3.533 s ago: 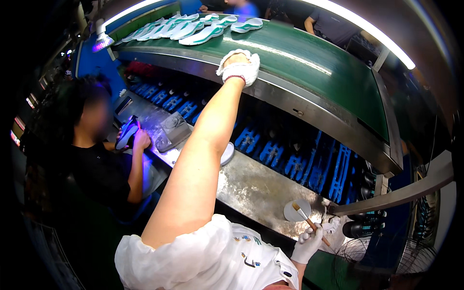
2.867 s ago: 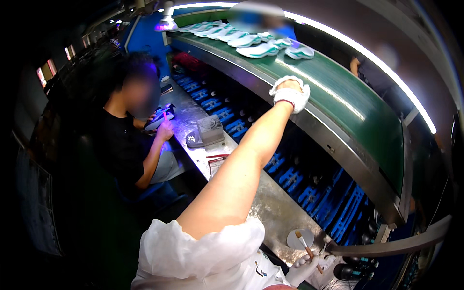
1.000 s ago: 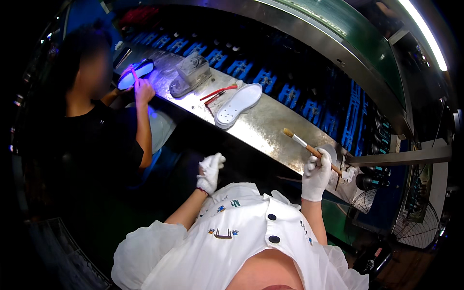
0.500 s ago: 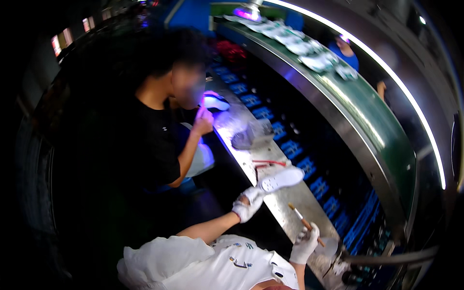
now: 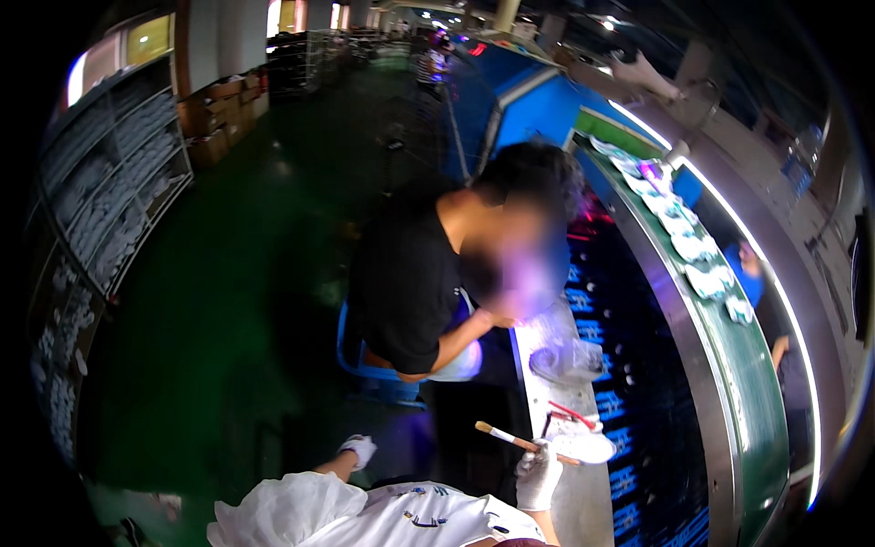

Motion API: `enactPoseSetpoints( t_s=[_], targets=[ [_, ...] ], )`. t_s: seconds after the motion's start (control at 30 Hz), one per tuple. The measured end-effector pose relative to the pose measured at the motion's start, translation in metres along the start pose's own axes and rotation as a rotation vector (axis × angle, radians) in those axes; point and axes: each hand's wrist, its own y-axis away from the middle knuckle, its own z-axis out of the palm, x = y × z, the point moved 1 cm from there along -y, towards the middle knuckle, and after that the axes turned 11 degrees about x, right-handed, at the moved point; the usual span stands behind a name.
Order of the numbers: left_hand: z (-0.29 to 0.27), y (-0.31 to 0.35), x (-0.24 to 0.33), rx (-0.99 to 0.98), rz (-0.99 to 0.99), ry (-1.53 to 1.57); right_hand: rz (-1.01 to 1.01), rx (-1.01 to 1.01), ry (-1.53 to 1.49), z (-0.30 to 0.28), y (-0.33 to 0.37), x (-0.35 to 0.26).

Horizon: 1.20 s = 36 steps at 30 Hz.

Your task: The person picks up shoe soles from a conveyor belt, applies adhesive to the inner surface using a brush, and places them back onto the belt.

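Note:
My right hand (image 5: 538, 479), in a white glove, is closed around the wooden handle of a brush (image 5: 512, 438). The brush points left, with its light brown bristle end away from the bench. Just beyond that hand a white shoe sole (image 5: 585, 447) lies at the bench edge beside the conveyor. My left hand (image 5: 359, 449), also gloved, is out to the left, off the bench and low over the floor. No object shows in it, and its fingers look loosely apart, though small and dim.
A co-worker (image 5: 406, 283) in black sits ahead on a blue chair (image 5: 392, 390), bent over purple light. On the metal bench (image 5: 592, 488) are a grey block-like container (image 5: 570, 360) and a red-handled tool (image 5: 572, 415). Right of it run a dark conveyor (image 5: 629, 365) and a green belt (image 5: 738, 365) carrying white pieces.
My left hand has let go of the white sole and swung left, away from the bench. The brush moved over near the sole. The view has turned left, and the co-worker bends lower.

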Motion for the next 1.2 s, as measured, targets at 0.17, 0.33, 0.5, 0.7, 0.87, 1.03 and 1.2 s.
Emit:
enactPoseSetpoints(
  t_s=[0.17,0.33,0.5,0.7,0.87,1.03,1.2],
  targets=[
    [0.018,0.058,-0.046,0.194,-0.816,0.761,-0.02,-0.164,0.081,0.026,-0.012,0.017],
    [0.131,0.083,-0.052,0.172,-0.454,0.318,-0.02,-0.345,0.11,0.054,-0.001,0.028],
    [0.123,0.091,0.005,0.023,-0.163,0.298,-0.028,-0.37,0.198,0.061,0.011,0.02],
    [0.096,0.064,0.01,0.038,-0.117,0.44,-0.044,-0.224,0.17,0.04,0.015,0.012],
    [0.071,0.049,0.016,0.052,-0.094,0.472,-0.371,-0.185,0.307,0.009,-0.001,0.014],
    [0.053,0.031,0.018,0.052,-0.06,0.485,-0.123,-0.057,0.156,0.003,0.01,0.003],
    [0.044,0.02,0.023,0.058,-0.056,0.502,-0.083,-0.026,0.142,-0.002,0.007,0.0]
  ],
)
